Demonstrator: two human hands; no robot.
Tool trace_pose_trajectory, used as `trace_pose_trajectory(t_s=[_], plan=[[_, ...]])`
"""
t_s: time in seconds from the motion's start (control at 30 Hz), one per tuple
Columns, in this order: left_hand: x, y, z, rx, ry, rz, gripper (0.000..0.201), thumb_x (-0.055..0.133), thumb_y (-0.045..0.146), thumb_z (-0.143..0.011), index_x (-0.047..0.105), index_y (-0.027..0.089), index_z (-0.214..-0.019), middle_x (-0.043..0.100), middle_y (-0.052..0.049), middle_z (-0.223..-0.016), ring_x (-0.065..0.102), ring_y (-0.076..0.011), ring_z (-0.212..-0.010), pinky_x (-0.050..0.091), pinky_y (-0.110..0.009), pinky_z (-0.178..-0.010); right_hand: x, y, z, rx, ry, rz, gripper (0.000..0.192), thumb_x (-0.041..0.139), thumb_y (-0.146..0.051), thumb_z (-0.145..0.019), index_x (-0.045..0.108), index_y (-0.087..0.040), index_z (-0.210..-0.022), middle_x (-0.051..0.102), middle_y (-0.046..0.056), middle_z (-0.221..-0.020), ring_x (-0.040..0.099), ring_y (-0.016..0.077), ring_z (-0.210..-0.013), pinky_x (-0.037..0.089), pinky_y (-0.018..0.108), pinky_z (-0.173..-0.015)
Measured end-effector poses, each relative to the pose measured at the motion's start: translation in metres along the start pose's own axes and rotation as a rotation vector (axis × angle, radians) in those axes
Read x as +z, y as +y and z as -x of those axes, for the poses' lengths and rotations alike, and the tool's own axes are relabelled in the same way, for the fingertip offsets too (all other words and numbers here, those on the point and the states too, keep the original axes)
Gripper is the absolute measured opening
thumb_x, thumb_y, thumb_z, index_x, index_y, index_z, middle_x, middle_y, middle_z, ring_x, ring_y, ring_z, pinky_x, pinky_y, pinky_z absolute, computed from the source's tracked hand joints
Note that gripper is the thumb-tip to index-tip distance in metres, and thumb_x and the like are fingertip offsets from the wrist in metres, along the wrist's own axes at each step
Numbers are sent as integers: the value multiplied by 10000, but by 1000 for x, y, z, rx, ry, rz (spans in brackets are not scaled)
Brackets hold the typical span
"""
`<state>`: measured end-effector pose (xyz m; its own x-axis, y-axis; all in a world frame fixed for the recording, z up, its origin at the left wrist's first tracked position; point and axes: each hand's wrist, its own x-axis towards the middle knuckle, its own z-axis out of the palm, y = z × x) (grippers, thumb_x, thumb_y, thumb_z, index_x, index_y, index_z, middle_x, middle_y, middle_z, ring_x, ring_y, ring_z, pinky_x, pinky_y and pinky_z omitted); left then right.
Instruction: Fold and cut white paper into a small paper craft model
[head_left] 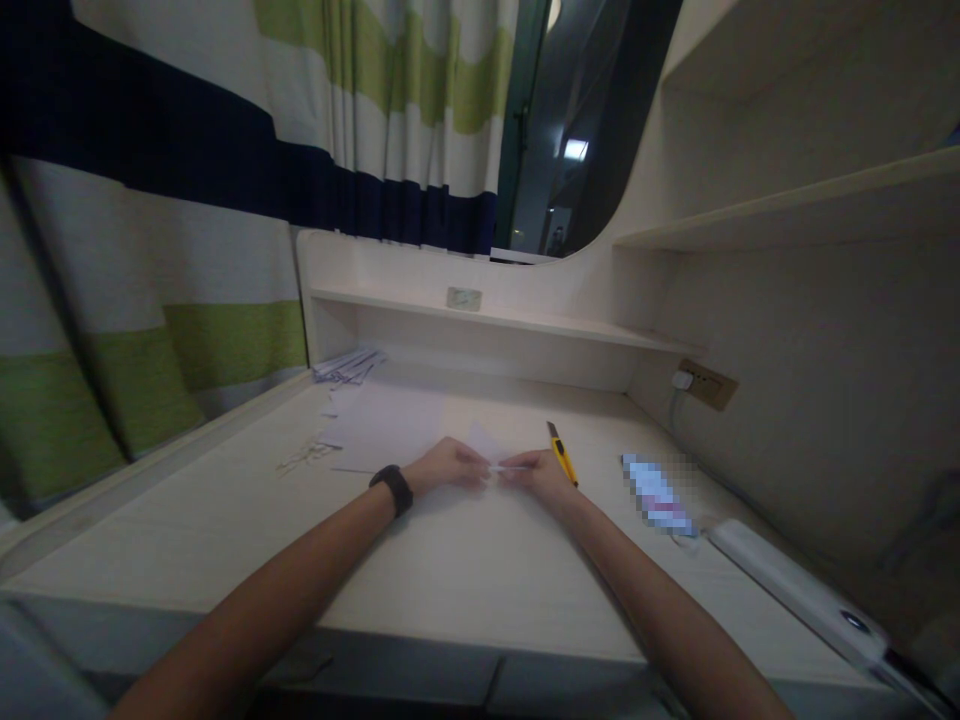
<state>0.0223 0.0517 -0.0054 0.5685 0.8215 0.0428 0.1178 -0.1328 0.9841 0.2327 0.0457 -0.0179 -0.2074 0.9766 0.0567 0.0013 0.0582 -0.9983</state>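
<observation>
In the head view, two bare arms reach out over a pale wooden desk (465,570). The left hand (448,465) and the right hand (536,470) meet in the middle of the desk, close together. Both hands pinch a small piece of white paper (486,445) between them. The fingers of each hand are curled in and grasp an edge of the paper, the left hand on its left side and the right hand on its right side. The paper sits just above the desk, and part of it sticks up behind the fingers. The left wrist wears a black band (393,489). A yellow cutter knife (561,455) lies on the desk just beside the right hand, on its far right side. Farther right lies a flat blurred thing (656,493), and near the desk corner lies a long white power strip (795,590). A bigger white sheet (382,430) lies flat behind the left hand. Thin paper scraps (304,457) lie to the left of it. More paper strips (349,366) are piled at the back left, under a low shelf (525,322). A small pale thing (463,298) sits on that shelf; I cannot tell what it is. A wall socket (705,383) has a white plug in it. A striped curtain (187,200) hangs on the left.
</observation>
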Motion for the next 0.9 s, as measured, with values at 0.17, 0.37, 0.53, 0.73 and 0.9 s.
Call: trace_pose_trajectory(t_s=[0.17,0.37,0.53,0.73,0.9], plan=[[1,2,0,-11,29,-43,478,755,439,-612,708,55,-892,697,-148,-776,650,-192,-651,509,-319,-664,3,-4,3,-18,35,83,317,823,-240,-431,729,-130,-713,688,56,-609,610,163,-550,488,299,-598],[-5,-6,-4,57,42,-94,469,735,425,-639,700,46,-914,695,-140,-710,647,-187,-622,506,-299,-624,3,-5,4,-73,31,158,345,815,-271,-466,730,-131,-770,699,63,-668,617,172,-591,483,292,-601],[-6,-8,-5,85,38,-129,453,733,388,-634,700,54,-939,701,-131,-734,640,-180,-615,496,-284,-609,2,2,1,-74,-45,93,397,792,-365,-527,730,-108,-823,700,88,-717,628,169,-615,504,305,-631],[-3,-4,-5,152,102,-293,377,733,337,-614,718,66,-876,701,-103,-718,615,-170,-609,454,-256,-575,4,3,0,-88,-49,120,372,766,-404,-560,736,-91,-759,686,88,-645,595,147,-545,500,293,-577],[3,1,-3,96,135,-256,392,661,441,-688,709,62,-777,683,-99,-645,617,-160,-572,468,-250,-558,4,-1,2,-121,-21,181,334,747,-390,-589,738,-109,-770,696,82,-666,608,158,-583,494,285,-591]])
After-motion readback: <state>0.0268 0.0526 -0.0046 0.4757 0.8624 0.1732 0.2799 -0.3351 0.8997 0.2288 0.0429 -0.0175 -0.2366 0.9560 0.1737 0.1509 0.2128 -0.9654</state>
